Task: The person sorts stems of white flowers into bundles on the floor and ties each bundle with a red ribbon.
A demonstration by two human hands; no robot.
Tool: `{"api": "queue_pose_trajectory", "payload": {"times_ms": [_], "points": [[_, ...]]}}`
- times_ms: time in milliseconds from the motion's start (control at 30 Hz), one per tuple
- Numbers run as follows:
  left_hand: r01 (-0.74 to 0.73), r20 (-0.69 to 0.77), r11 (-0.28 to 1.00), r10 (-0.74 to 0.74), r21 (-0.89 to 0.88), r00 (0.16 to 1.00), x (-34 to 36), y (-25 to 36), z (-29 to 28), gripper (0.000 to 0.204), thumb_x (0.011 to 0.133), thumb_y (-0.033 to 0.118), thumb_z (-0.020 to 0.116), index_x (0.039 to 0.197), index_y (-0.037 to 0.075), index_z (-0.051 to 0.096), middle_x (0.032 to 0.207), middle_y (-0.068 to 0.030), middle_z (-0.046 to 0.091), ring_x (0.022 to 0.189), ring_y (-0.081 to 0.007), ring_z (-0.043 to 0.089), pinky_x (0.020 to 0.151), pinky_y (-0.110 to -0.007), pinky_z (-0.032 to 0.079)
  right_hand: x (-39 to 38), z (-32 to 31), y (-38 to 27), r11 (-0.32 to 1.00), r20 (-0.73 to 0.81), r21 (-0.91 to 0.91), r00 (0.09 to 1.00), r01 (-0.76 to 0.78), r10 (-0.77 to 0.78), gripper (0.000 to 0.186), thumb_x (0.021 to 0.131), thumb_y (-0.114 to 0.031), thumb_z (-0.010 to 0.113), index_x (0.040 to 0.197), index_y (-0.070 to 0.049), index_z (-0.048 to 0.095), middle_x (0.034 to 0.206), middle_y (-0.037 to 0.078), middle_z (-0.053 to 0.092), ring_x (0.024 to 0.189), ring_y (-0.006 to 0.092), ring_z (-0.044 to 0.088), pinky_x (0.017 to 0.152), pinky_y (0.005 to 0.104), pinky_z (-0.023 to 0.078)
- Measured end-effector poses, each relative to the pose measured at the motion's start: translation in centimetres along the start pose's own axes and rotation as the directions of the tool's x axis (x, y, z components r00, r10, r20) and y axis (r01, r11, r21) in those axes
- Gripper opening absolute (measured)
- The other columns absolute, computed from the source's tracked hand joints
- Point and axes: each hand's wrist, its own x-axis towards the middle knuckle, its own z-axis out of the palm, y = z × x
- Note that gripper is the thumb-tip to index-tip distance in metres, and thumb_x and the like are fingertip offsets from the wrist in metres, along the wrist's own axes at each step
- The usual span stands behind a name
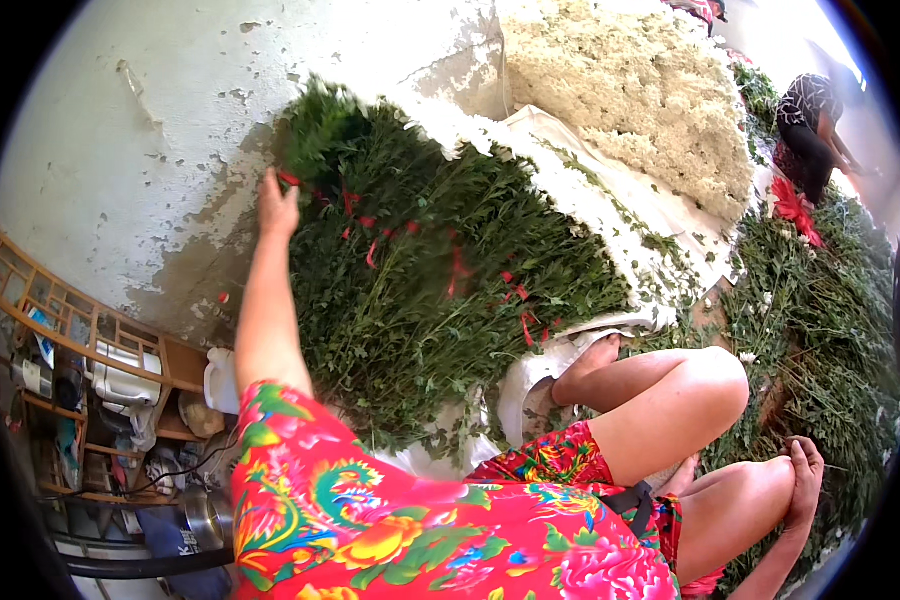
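Note:
My left arm reaches far out to the wall, and my left hand (278, 208) is closed at the red tie of a leafy green flower bunch (322, 135). That bunch is blurred, and part of my grip is hidden. It lies at the far left end of a big pile of flower bunches (410, 270), stems and leaves toward me, several tied with red ribbon. White blooms (470, 130) line the pile's far edge. My right hand (802, 472) rests on my bent right knee, fingers loosely spread and holding nothing.
A large heap of cream-white flowers (630, 90) lies behind a white sheet (660, 200). Loose green stems (820, 320) cover the right side. A person (810, 120) bends at the far right. The peeling wall (190, 120) and a cluttered wooden shelf (90, 340) border the left.

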Motion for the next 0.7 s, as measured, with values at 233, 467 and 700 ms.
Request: {"api": "queue_pose_trajectory", "payload": {"times_ms": [233, 467, 700], "points": [[0.126, 0.192, 0.984, -0.150, 0.130, 0.970, -2.9, 4.7, 11.0, 0.079, 0.082, 0.032, 0.076, 0.150, 0.008, 0.042, 0.153, -0.0268, 0.042, 0.143, -0.0437, 0.040, 0.120, -0.050, 0.035, -4.4, -0.7, -0.5, 0.999, -0.088, -0.042, 0.996, 0.023, -0.027, 0.016, 0.102, -0.014, 0.062, 0.110, -0.002, 0.068, 0.099, -0.001, 0.066, 0.093, 0.0082, 0.058, 0.085, 0.0256, 0.046], [0.010, 0.392, 0.951, -0.137, 0.308, 0.910, -2.4, 10.6, 7.8, 0.059, 0.090, 0.045, 0.069, 0.135, 0.007, 0.065, 0.138, -0.0216, 0.064, 0.127, -0.0415, 0.061, 0.106, -0.049, 0.049, -7.2, -2.6, -2.0, 0.888, -0.184, -0.460, 0.976, 0.019, -0.116, 0.027, 0.097, -0.021, 0.066, 0.111, 0.001, 0.071, 0.105, 0.004, 0.071, 0.101, 0.0141, 0.063, 0.094, 0.0304, 0.048], [-0.035, 0.569, 0.849, 0.382, -0.527, 0.728, -14.4, 29.0, 15.4, 0.040, 0.105, 0.028, 0.063, 0.127, -0.005, 0.066, 0.128, -0.0144, 0.069, 0.119, -0.0240, 0.064, 0.106, -0.036, 0.048, -11.2, -4.5, 2.2, 0.968, -0.221, 0.239, 0.975, 0.082, -0.028, 0.035, 0.100, -0.031, 0.067, 0.114, 0.000, 0.071, 0.104, 0.004, 0.072, 0.099, 0.0105, 0.065, 0.091, 0.0270, 0.052]]}}
